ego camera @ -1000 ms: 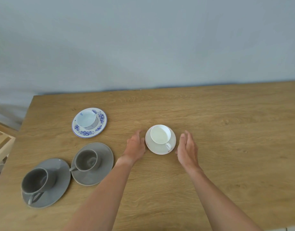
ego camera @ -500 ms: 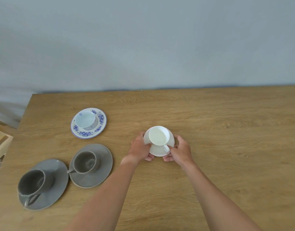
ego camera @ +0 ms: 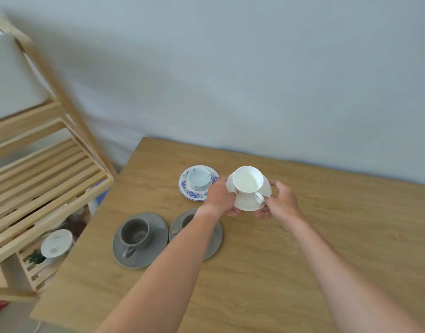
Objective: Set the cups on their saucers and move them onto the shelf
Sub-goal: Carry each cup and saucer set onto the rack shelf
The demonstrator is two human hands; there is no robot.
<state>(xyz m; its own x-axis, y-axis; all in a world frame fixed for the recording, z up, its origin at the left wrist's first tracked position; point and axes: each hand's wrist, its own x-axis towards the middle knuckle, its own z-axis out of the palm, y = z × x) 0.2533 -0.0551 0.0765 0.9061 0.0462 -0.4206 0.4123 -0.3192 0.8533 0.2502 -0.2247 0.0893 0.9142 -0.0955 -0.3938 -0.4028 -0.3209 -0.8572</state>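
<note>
A white cup (ego camera: pixel 248 183) stands on a white saucer (ego camera: pixel 247 201) that I hold lifted above the table. My left hand (ego camera: pixel 219 197) grips the saucer's left rim and my right hand (ego camera: pixel 280 200) grips its right rim. Behind my left hand, a blue-patterned cup (ego camera: pixel 198 179) sits on a blue floral saucer (ego camera: pixel 187 189). A grey cup (ego camera: pixel 134 233) rests on a grey saucer (ego camera: pixel 156 248) at the front left. Beside it a second grey cup (ego camera: pixel 187 221) and grey saucer (ego camera: pixel 213 239) are partly hidden by my left forearm.
A slatted wooden shelf (ego camera: pixel 45 169) stands just off the left edge of the wooden table (ego camera: pixel 326 236). Its lower level holds a white lidded container (ego camera: pixel 55 243) and other small items. A grey wall runs behind the table.
Both hands closed on the white saucer's rims and lifted it with its cup off the table. My view swung left, bringing the wooden shelf into sight.
</note>
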